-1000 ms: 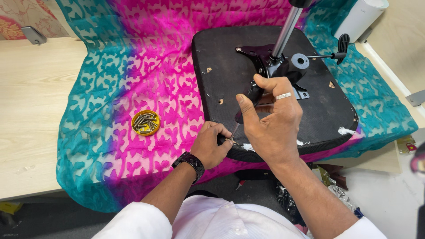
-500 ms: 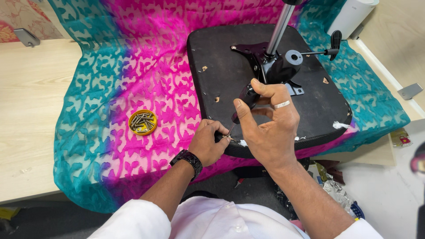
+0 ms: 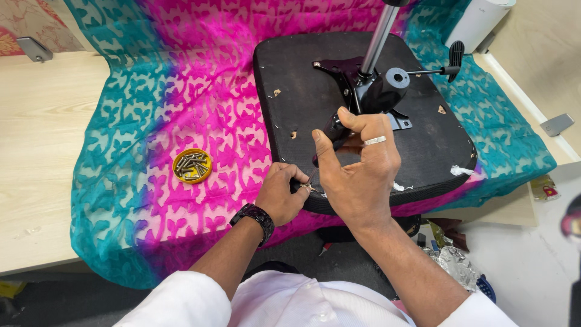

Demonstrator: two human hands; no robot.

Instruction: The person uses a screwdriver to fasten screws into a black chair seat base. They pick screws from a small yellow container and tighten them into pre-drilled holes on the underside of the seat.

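While hands grip it, chair seat (image 3: pixel 315 91) lies upside-down, black.

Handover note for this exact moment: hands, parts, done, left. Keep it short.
Left hand: gripping the near edge of the upturned seat, fingers at the rim.
Right hand: closed on a dark-handled tool, tip pointing down to the rim beside the left hand.
Parts: seat lies underside up on the pink and teal cloth, with mechanism and metal column attached. Yellow dish of screws sits on the cloth, left of the seat.
Done: cannot tell how much of the rim is worked.
Left: the near edge is in hand; white scraps show at the right rim.
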